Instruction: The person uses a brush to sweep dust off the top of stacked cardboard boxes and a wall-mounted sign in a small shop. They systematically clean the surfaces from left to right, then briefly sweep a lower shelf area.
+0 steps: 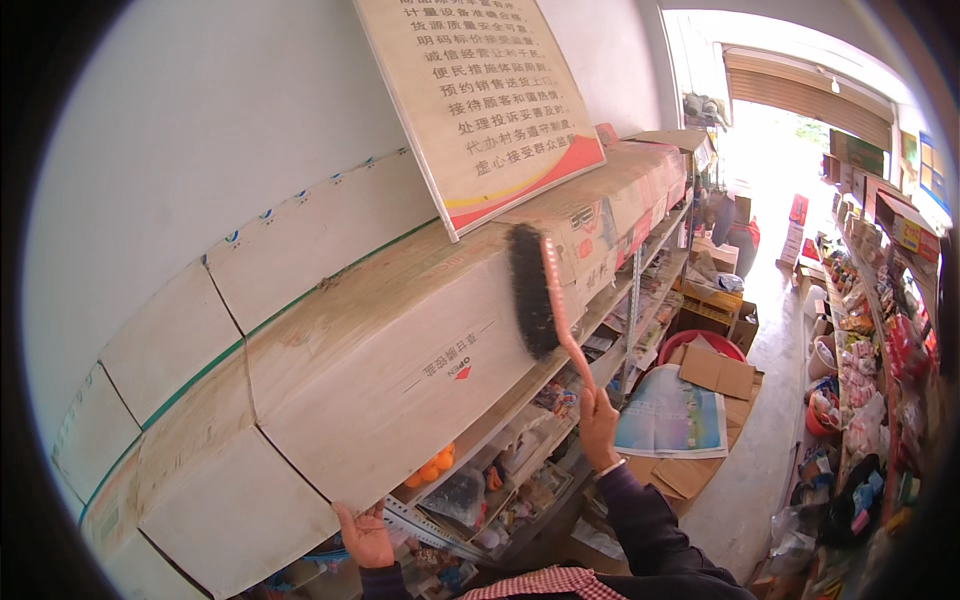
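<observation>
My right hand (598, 427) grips the handle of a long brush (553, 292) with black bristles and a pinkish back. The bristles lie against the front of a cardboard carton at the top of the shelf, near its right end. Below the edge of a long white carton (390, 360), my left hand (366, 534) rests with its palm up and its fingertips at the carton's lower edge, holding nothing that I can see. Brown dust marks the tops of the cartons.
A framed sign (495, 112) bearing writing leans on the wall above the cartons. Goods fill the metal shelf (525, 442) beneath. Flattened cardboard (716, 371) and a red basin (705, 337) stand on the floor. Another stocked shelf (862, 352) lines the right side.
</observation>
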`<action>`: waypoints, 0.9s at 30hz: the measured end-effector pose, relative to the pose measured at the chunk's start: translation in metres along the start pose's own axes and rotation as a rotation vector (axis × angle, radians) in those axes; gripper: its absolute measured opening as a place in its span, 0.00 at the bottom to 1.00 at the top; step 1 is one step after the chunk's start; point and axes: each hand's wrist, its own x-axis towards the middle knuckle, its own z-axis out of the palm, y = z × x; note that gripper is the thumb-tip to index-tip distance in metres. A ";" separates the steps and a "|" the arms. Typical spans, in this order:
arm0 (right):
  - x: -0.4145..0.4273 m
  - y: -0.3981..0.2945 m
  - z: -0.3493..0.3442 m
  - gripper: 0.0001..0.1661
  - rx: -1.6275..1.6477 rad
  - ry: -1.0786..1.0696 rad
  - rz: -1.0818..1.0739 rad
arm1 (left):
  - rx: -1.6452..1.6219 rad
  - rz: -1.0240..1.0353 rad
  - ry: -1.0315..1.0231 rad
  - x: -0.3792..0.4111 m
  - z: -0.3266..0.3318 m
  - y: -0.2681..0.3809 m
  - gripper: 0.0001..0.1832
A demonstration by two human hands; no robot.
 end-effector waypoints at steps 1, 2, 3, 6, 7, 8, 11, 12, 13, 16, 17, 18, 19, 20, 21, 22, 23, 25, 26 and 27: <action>-0.002 -0.005 -0.006 0.15 0.007 0.011 0.039 | -0.001 -0.004 -0.001 -0.001 -0.002 0.001 0.27; -0.008 -0.012 -0.014 0.14 -0.025 0.006 0.004 | -0.005 -0.007 -0.004 -0.001 -0.003 0.000 0.27; -0.019 -0.009 -0.013 0.14 0.011 -0.016 -0.040 | -0.010 -0.010 -0.007 0.000 -0.004 0.000 0.27; -0.059 -0.021 -0.010 0.13 0.122 -0.132 -0.099 | 0.011 0.010 -0.091 -0.003 -0.006 0.005 0.27; -0.075 -0.048 -0.009 0.12 0.169 -0.223 -0.070 | 0.039 0.020 -0.051 -0.004 -0.006 0.007 0.27; -0.088 -0.071 -0.008 0.12 0.255 -0.349 -0.086 | 0.065 0.023 -0.010 -0.005 -0.006 0.009 0.28; -0.124 -0.101 0.000 0.12 0.355 -0.748 -0.074 | 0.105 0.048 0.097 -0.007 -0.002 0.010 0.28; -0.124 -0.099 0.000 0.13 0.335 -0.772 -0.170 | 0.111 0.059 0.131 -0.007 0.000 0.009 0.28; -0.124 -0.097 0.001 0.14 0.318 -0.800 -0.272 | 0.111 0.065 0.150 -0.008 0.001 0.009 0.28; -0.115 -0.063 0.003 0.15 0.195 -0.679 -0.312 | 0.118 0.066 0.182 -0.008 0.000 0.008 0.28; -0.107 -0.043 0.001 0.15 0.143 -0.606 -0.283 | 0.122 0.056 0.176 -0.006 -0.005 0.006 0.27; -0.097 -0.024 -0.002 0.15 0.116 -0.519 -0.217 | 0.126 0.049 0.171 -0.005 -0.007 0.006 0.27; -0.084 -0.006 -0.006 0.15 0.088 -0.430 -0.153 | 0.136 0.056 0.195 -0.005 -0.004 0.007 0.26; -0.071 0.006 -0.009 0.15 0.061 -0.326 -0.124 | 0.143 0.060 0.219 -0.004 0.002 0.006 0.26; -0.060 0.016 -0.012 0.16 0.034 -0.221 -0.093 | 0.153 0.062 0.244 -0.005 0.005 0.006 0.25; -0.050 0.026 -0.016 0.16 0.032 -0.198 -0.047 | 0.150 0.064 0.228 -0.004 0.004 0.006 0.25; -0.043 0.036 -0.021 0.17 0.027 -0.170 0.001 | 0.149 0.063 0.209 -0.002 0.001 0.005 0.24; -0.039 0.039 -0.024 0.17 0.055 -0.135 0.077 | 0.146 0.061 0.202 0.000 0.001 0.005 0.24; -0.040 0.035 -0.026 0.16 0.086 -0.129 0.106 | 0.144 0.061 0.214 -0.001 0.003 0.005 0.24; -0.041 0.029 -0.030 0.16 0.117 -0.122 0.134 | 0.142 0.061 0.226 0.000 0.004 0.005 0.24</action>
